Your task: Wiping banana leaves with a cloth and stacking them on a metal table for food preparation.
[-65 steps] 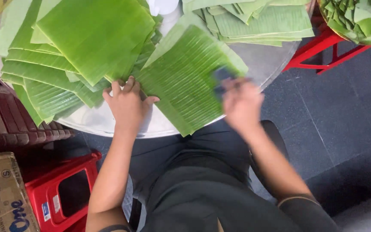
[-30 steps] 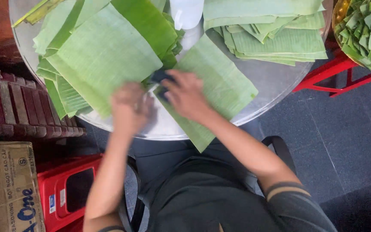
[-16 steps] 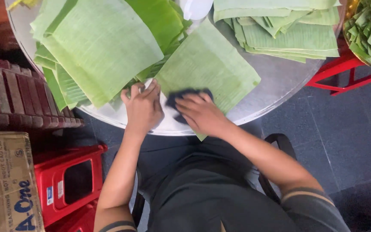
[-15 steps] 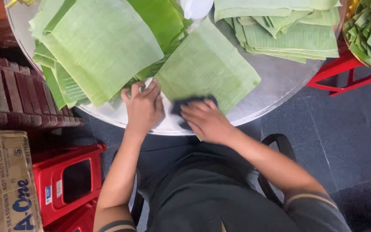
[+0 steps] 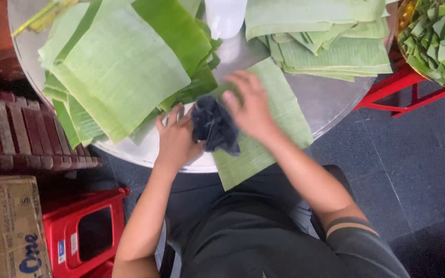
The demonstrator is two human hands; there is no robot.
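Under the right hand (image 5: 251,105) lies a thin, tearable leaf (image 5: 279,121) on the bench (image 5: 336,95); its fingers grip a limp dark cloth (image 5: 213,126); the left hand (image 5: 176,139), fingers spread, pins the leaf's near edge.

a brown corrugated cardboard box (image 5: 6,226) stands at the lower left corner, on the floor below the slatted dark-red bench, its top face plain and its near side printed with blue lettering. just right of it, touching or nearly so, stands a red plastic stool (image 5: 86,234), and on the stool's side sits a small upright rectangular sticker label (image 5: 61,251), white with blue print. no screens or signs show.
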